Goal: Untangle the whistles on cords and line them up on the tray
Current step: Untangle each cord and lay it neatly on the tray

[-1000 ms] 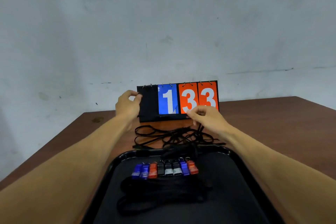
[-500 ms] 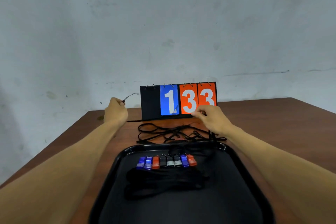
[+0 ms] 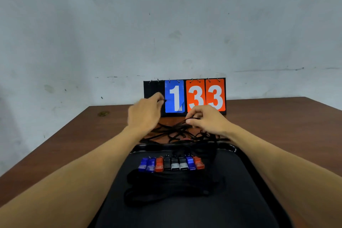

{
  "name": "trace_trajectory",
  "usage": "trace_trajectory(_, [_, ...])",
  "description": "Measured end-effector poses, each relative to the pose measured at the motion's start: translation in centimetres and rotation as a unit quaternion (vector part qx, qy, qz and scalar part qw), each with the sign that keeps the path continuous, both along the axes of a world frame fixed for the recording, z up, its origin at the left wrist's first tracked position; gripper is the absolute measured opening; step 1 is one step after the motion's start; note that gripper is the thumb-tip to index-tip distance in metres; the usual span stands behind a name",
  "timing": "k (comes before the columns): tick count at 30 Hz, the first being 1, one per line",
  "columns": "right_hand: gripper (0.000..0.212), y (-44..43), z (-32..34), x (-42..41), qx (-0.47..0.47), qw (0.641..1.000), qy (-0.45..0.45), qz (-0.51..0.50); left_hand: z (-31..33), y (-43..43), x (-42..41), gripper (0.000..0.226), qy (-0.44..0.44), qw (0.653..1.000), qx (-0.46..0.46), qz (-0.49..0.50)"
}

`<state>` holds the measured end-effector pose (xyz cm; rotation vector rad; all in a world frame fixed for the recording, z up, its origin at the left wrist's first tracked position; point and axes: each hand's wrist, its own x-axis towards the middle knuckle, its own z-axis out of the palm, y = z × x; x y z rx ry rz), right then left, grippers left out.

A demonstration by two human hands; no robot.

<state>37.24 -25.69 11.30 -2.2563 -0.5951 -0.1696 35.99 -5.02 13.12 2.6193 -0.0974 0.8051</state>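
Black tray [image 3: 231, 147] on brown surface [image 3: 277, 126]: eight whistles [image 3: 171, 163] in a row. Tangled black cords [image 3: 174, 132] just beyond, pinched by right grip [image 3: 205, 121]. Left grip [image 3: 144, 114] blurred, before scoreboard [image 3: 196, 96]

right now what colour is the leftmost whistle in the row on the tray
Blue. The leftmost whistle shows best in the head view.

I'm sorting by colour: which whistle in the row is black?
The black whistle, fourth from the left on the tray, between a red whistle and a grey whistle; no other is black.
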Motion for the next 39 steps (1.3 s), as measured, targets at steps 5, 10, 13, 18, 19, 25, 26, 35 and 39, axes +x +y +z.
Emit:
trace_trajectory(5, [0.010, -0.8, -1.1, 0.6, 0.054, 0.997, 0.044, -0.043, -1.8, 4.2, -0.1, 0.026, 0.012, 0.987, 0.105, 0.118])
trace_trajectory(10, [0.016, 0.3, -1.0, 1.2, 0.166, 0.983, 0.080, -0.020, -2.7, 2.3, 1.4, 0.016, 0.089, 0.986, -0.134, -0.044])
trace_trajectory(13, [0.014, 1.6, -0.7, 1.3, 0.151, 0.987, 0.058, 0.010, -2.1, -1.0, 1.7, 0.017, 0.189, 0.921, -0.317, -0.127])
trace_trajectory(18, [0.008, 2.0, -0.1, 1.5, 0.198, 0.978, 0.050, 0.031, -1.5, -2.8, 1.4, 0.027, 0.303, 0.886, -0.307, -0.170])
trace_trajectory(19, [0.010, 1.8, 0.0, 1.5, 0.192, 0.980, 0.049, 0.035, -1.5, -2.8, 1.7, 0.024, 0.286, 0.899, -0.294, -0.152])
trace_trajectory(25, [0.015, 1.0, -1.1, 1.8, 0.000, 0.999, -0.003, 0.043, -1.6, -0.3, 3.0, 0.026, 0.153, 0.967, -0.198, -0.042])
trace_trajectory(26, [0.012, 0.9, -1.4, 1.8, -0.018, 0.999, -0.016, 0.037, -1.6, 0.0, 3.0, 0.026, 0.141, 0.970, -0.196, -0.020])
trace_trajectory(35, [0.019, -0.1, -1.0, 1.0, 0.100, 0.993, 0.045, 0.045, -2.2, 0.8, 2.2, 0.027, 0.094, 0.989, -0.086, 0.074])
trace_trajectory(39, [0.022, -0.7, -1.2, 1.6, 0.153, 0.986, 0.048, -0.042, -2.3, 0.9, 1.6, 0.028, 0.067, 0.990, -0.054, 0.110])
